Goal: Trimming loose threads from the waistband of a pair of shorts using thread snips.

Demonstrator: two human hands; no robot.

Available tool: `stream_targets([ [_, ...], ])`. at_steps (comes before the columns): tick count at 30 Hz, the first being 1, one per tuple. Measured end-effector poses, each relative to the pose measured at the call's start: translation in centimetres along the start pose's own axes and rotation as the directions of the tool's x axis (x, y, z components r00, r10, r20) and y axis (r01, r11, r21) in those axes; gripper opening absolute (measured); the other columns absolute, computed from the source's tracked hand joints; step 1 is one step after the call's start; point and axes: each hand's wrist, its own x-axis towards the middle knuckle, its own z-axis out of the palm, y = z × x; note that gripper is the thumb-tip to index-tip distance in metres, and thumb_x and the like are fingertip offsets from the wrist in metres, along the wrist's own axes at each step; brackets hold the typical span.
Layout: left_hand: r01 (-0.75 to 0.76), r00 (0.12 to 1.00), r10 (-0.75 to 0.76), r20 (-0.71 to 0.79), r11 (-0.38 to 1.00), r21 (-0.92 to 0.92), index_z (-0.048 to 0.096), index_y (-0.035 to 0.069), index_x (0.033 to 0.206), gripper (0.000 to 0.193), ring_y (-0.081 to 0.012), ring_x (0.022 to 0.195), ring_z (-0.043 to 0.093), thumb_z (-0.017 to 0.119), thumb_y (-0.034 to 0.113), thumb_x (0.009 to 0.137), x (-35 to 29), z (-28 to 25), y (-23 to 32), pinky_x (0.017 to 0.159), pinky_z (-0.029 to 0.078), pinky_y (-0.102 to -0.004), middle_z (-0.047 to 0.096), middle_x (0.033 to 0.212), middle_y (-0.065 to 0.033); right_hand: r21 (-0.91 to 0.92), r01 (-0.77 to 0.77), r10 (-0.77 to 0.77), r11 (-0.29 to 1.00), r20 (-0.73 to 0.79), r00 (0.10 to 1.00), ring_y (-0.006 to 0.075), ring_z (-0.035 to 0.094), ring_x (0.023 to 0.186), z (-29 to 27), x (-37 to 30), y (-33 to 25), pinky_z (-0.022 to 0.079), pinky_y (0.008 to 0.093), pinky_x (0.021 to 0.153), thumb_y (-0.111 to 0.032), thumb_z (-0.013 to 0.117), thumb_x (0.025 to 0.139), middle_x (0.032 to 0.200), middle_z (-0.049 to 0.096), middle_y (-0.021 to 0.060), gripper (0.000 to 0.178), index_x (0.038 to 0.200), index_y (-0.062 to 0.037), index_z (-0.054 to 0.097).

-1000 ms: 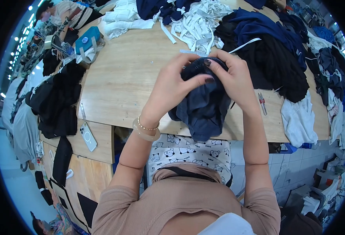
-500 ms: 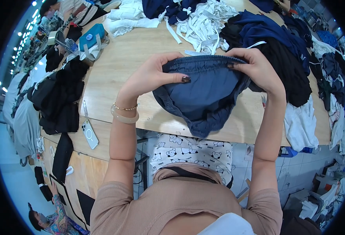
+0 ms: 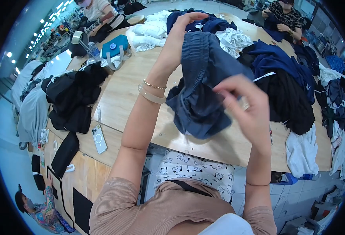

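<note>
A dark slate-blue garment (image 3: 204,86) with a gathered elastic band hangs above the table in front of me. It looks like a pair of shorts, bunched and turned sideways. My left hand (image 3: 179,37) is raised at its upper left, gripping the top of the band; one finger stretches out to the right above the cloth, and the rest are partly hidden. Close against the garment's right side is my right hand (image 3: 247,105), its fingers curled and smeared by motion. Whether it pinches the cloth is not clear.
A wooden table (image 3: 141,66) spreads around me. Black garments (image 3: 74,94) and a phone (image 3: 99,139) lie left, with a teal bag (image 3: 115,46) behind. Navy and black clothes (image 3: 286,86) and a white cloth (image 3: 302,152) lie right. Co-workers sit across and at lower left.
The garment has turned from lying broad between both hands to hanging on its side. My left hand has risen; my right hand has left the band and moved lower. The view has shifted.
</note>
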Motion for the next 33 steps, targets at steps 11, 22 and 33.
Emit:
stream_targets([
  [11,0.315,0.93,-0.308,0.2,0.949,-0.001,0.053,0.012,0.122,0.041,-0.0125,0.099,0.048,0.063,0.013,0.082,-2.0,1.0,-0.1,0.088,0.039,-0.0228,0.054,0.103,-0.0043,-0.221,-0.029,-0.033,0.975,-0.272,0.962,0.023,0.049,0.079,1.8,1.0,2.3,0.042,0.0321,0.072,-0.014,0.074,0.07,0.086,0.048,0.009,0.033,0.09,-0.0003,0.052],
  [22,0.885,0.454,-0.8,0.392,0.358,-0.297,0.062,0.002,0.089,0.044,-0.0084,0.072,0.057,0.042,0.04,0.097,-9.6,2.0,-1.9,0.069,0.049,-0.0226,0.061,0.082,-0.0011,0.11,-0.158,0.192,0.981,-0.466,0.864,0.0035,0.04,0.062,0.4,-1.1,8.0,0.032,0.0195,0.055,-0.005,0.056,0.088,0.066,0.051,-0.0018,0.009,0.085,0.0029,0.059],
  [33,0.698,0.61,-0.692,0.385,0.24,-0.674,0.052,-0.007,0.12,0.034,-0.0119,0.085,0.064,0.056,0.004,0.088,-11.6,4.2,0.3,0.076,0.053,-0.0225,0.065,0.1,-0.0116,0.062,-0.339,0.331,0.939,-0.444,0.833,0.0073,0.042,0.062,1.0,-4.2,10.2,0.035,0.02,0.057,-0.008,0.058,0.087,0.067,0.05,0.0007,0.009,0.089,0.001,0.058],
])
